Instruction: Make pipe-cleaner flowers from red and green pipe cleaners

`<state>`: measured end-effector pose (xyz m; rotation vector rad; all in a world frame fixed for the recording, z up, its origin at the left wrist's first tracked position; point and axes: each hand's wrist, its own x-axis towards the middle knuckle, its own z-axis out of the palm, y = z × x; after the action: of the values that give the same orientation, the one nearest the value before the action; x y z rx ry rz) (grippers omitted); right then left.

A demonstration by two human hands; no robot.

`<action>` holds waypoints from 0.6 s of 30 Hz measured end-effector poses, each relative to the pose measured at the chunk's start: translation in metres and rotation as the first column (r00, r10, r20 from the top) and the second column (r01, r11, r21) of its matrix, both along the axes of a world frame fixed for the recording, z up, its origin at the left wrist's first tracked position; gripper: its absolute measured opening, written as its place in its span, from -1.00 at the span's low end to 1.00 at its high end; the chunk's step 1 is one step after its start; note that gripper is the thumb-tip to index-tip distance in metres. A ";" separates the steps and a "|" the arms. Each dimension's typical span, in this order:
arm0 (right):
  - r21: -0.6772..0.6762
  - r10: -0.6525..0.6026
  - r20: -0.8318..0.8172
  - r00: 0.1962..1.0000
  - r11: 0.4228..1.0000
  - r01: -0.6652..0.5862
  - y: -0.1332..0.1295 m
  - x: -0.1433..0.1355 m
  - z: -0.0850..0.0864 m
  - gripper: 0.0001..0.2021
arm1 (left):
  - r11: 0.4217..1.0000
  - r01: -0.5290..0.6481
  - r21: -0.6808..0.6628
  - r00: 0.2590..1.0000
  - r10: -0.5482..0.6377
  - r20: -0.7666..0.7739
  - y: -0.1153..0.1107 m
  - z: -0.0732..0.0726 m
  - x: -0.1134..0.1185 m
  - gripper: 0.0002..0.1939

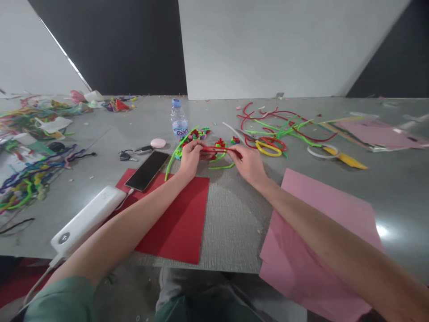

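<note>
A red pipe cleaner (215, 148) runs between my two hands, looking doubled along its length. My left hand (191, 157) pinches one end of it, and my right hand (247, 162) grips the other. Just behind my left hand sits a cluster of small red, green and purple pipe-cleaner pieces (203, 132), partly hidden by the fingers. A small red and green piece (220, 143) lies beyond the held strand, and another small red piece (235, 140) is near my right fingers. A bright green pipe cleaner (170, 163) curves beside my left wrist.
Yellow-handled scissors (269, 148) lie right of my right hand, before loose red and green pipe cleaners (284, 127). A water bottle (179, 120) stands behind. Left are a phone (147, 171) and power bank (89, 219). Red paper (177, 223) and pink paper (321, 201) lie in front.
</note>
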<state>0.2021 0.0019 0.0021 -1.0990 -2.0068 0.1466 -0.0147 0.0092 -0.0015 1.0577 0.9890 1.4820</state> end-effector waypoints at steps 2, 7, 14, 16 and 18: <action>-0.009 -0.010 0.003 1.000 1.000 0.010 0.001 0.002 0.001 -0.69 | 1.000 0.001 0.001 1.000 -0.001 0.005 0.000 0.000 -0.001 -0.92; -0.014 -0.037 0.059 0.998 0.999 0.037 0.002 0.004 0.004 -0.59 | 0.997 0.071 0.018 0.997 -0.070 -0.022 -0.003 0.003 -0.001 -0.85; -0.027 -0.049 0.147 0.988 0.998 0.053 0.003 0.003 0.002 -0.58 | 0.986 0.086 0.145 0.979 -0.057 -0.194 -0.014 0.010 0.006 -0.56; -0.032 -0.059 0.157 0.986 0.997 0.064 0.003 0.003 0.002 -0.57 | 0.982 0.091 0.167 0.973 -0.051 -0.227 -0.016 0.011 0.007 -0.51; -0.029 -0.059 0.153 0.986 0.998 0.064 0.003 0.002 0.002 -0.56 | 0.981 0.089 0.171 0.979 -0.055 -0.194 -0.016 0.010 0.007 -0.44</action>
<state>0.2043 0.0048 0.0043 -1.2238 -2.1090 0.0664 -0.0074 -0.0072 0.0088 1.3705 0.9495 1.4508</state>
